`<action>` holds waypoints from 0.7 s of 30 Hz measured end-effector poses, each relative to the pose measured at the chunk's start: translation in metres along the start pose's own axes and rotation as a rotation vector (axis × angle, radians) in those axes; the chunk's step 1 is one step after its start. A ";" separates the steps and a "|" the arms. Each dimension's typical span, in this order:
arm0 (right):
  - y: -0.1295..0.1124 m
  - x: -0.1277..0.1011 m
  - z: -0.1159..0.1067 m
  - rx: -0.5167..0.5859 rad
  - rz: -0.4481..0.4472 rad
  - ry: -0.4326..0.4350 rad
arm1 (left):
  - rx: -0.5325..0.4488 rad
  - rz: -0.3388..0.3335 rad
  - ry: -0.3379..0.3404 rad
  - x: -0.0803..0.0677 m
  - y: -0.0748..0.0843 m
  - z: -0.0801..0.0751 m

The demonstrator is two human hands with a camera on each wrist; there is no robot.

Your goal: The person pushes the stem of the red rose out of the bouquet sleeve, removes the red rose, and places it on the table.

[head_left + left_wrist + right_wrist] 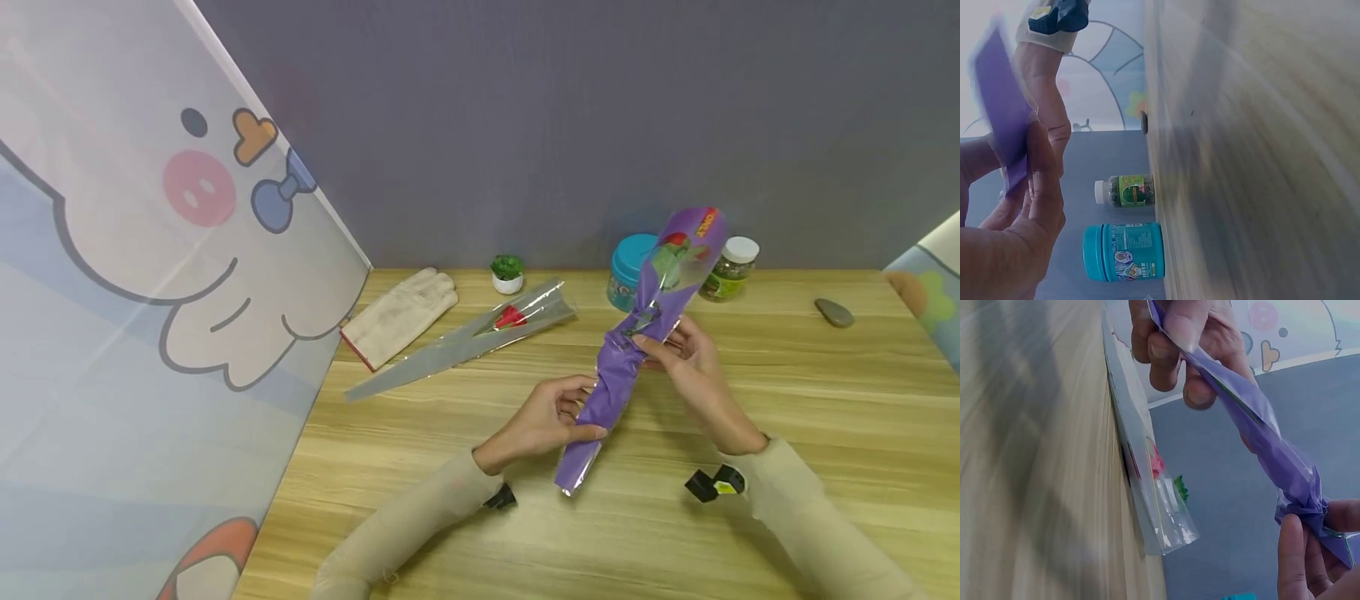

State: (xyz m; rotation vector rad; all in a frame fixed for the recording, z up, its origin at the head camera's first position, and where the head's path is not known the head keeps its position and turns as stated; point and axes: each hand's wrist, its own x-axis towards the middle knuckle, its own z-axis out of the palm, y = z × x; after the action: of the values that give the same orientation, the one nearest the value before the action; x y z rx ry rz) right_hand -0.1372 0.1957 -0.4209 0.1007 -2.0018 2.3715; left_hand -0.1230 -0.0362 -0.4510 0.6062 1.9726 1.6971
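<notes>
Both hands hold a purple cone sleeve (628,367) with a red rose (675,242) inside, lifted above the wooden table (450,467). My left hand (551,417) pinches the sleeve's lower, narrow part; my right hand (678,350) pinches its middle. In the left wrist view the left hand's thumb (1044,181) presses on the purple sleeve (1004,119). The right wrist view shows the purple sleeve (1260,431) stretched between both hands. A second rose in a clear sleeve (480,333) lies flat on the table behind my left hand.
A white glove (401,315), a tiny potted plant (507,272), a teal-lidded jar (628,271) and a white-capped jar (731,267) stand along the back. A grey stone (834,312) lies at the right. A cartoon panel (150,292) walls the left side.
</notes>
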 end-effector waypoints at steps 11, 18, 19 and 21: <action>-0.014 0.004 -0.009 0.063 -0.027 0.014 | 0.018 -0.027 0.015 -0.002 0.004 -0.002; -0.021 0.007 -0.011 0.112 -0.037 0.033 | 0.005 -0.029 0.010 -0.001 0.007 -0.003; -0.022 0.008 -0.012 0.118 -0.040 0.035 | 0.002 -0.030 0.007 -0.001 0.007 -0.003; -0.022 0.008 -0.013 0.129 -0.043 0.041 | -0.009 -0.033 0.002 -0.001 0.007 -0.002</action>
State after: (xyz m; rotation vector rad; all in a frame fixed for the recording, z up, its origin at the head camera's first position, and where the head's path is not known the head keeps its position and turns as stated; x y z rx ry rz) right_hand -0.1443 0.2120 -0.4007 0.0963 -1.8095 2.4531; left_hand -0.1234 -0.0375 -0.4442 0.5662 1.9644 1.6865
